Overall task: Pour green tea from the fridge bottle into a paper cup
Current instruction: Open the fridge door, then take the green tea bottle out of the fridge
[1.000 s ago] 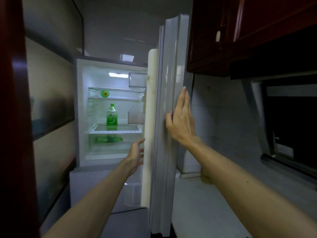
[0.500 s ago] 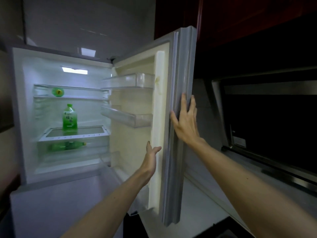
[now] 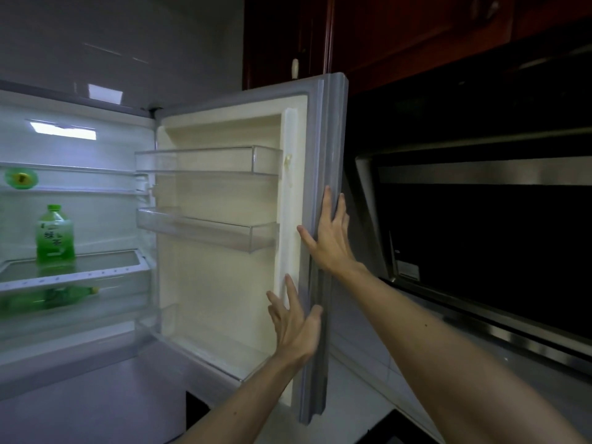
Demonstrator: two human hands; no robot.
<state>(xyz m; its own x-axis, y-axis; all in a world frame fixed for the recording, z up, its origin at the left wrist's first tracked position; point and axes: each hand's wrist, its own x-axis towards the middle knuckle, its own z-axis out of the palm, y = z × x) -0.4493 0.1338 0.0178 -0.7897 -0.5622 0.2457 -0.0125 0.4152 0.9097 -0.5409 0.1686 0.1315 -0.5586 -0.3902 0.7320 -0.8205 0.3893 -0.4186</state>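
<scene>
A green tea bottle (image 3: 55, 233) with a green cap stands upright on a glass shelf inside the lit fridge, far left. Below it a second green bottle (image 3: 61, 296) lies on its side in a drawer. The fridge door (image 3: 224, 261) stands wide open. My right hand (image 3: 330, 238) lies flat on the door's outer edge, fingers up. My left hand (image 3: 294, 325) presses its open palm against the door's inner edge lower down. Neither hand holds anything. No paper cup is in view.
Two clear door bins (image 3: 208, 161) are bare. A round green object (image 3: 20, 178) sits on the top shelf. A black range hood (image 3: 480, 238) juts out at right under dark red cabinets (image 3: 416, 33). A white counter (image 3: 362, 395) runs below the door.
The fridge door has swung further open to the right. My left hand moved from the fridge opening to the door's inner edge. The view has shifted so the fridge interior sits further left.
</scene>
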